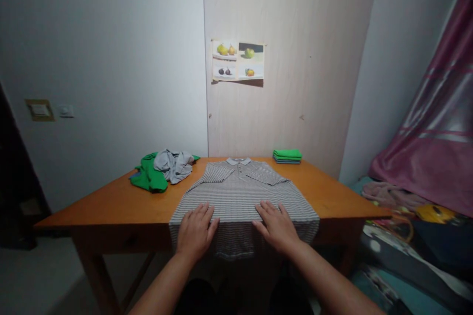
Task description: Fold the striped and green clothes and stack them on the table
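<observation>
A grey striped polo shirt (236, 197) lies face up on the wooden table, its collar toward the wall and both short sleeves turned in over the chest. Its hem hangs over the table's front edge. My left hand (196, 229) rests on the lower left of the shirt with fingers stretched out. On the lower right, my right hand (275, 224) lies flat on the cloth, fingers spread. Neither hand grips the fabric.
Crumpled green (150, 174) and grey (175, 165) clothes lie at the table's back left. A folded stack of green and blue-grey clothes (287, 156) sits at the back right. The wooden table (111, 204) stands against the wall; various belongings (406, 246) are piled right of it.
</observation>
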Demonstrator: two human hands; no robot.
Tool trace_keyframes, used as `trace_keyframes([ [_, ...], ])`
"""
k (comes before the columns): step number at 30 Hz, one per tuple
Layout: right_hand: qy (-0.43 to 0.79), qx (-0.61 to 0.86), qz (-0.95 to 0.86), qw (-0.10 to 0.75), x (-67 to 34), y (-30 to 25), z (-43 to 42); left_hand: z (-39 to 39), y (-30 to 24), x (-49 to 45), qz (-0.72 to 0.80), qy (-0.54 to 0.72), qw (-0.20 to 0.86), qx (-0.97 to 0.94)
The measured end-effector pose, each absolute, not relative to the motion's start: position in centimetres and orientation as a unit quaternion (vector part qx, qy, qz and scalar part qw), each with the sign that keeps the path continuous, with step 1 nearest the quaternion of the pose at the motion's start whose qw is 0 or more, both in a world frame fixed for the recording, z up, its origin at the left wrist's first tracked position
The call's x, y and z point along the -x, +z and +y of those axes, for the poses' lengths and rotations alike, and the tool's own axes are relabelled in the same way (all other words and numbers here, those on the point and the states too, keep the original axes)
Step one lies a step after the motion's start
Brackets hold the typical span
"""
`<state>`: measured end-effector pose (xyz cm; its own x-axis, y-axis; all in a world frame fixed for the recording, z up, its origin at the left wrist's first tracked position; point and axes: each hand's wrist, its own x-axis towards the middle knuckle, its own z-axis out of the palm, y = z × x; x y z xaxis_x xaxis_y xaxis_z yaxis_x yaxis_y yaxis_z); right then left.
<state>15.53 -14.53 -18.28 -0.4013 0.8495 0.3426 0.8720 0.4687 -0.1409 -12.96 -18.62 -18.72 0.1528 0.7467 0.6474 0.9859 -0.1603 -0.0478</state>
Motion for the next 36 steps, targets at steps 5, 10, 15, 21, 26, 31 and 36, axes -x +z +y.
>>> trace_keyframes([
  [5, -0.08, 0.503, -0.82, 0.262, -16.1, -19.7, -15.2, -18.0, -19.9, 13.8, -0.585, -0.26, 0.263, 0.721],
  [10, -0.098, 0.499, -0.809, 0.294, -16.9, -20.3, -15.9, -17.6, -19.8, 13.9, -0.575, -0.274, 0.276, 0.72],
  [15, -0.113, 0.497, -0.802, 0.312, -17.5, -20.6, -16.2, -17.4, -20.0, 13.9, -0.564, -0.293, 0.289, 0.716],
  [21, -0.1, 0.522, -0.792, 0.299, -18.4, -20.0, -16.2, -17.1, -20.2, 14.0, -0.561, -0.3, 0.289, 0.715],
  [26, -0.124, 0.547, -0.771, 0.302, -19.9, -20.5, -15.9, -17.1, -20.3, 14.0, -0.558, -0.305, 0.295, 0.713],
  [31, -0.153, 0.548, -0.756, 0.322, -21.1, -21.8, -15.7, -17.1, -20.4, 14.0, -0.567, -0.3, 0.29, 0.711],
  [36, -0.166, 0.55, -0.744, 0.34, -22.4, -23.0, -15.2, -17.6, -20.3, 13.7, -0.574, -0.309, 0.276, 0.707],
])
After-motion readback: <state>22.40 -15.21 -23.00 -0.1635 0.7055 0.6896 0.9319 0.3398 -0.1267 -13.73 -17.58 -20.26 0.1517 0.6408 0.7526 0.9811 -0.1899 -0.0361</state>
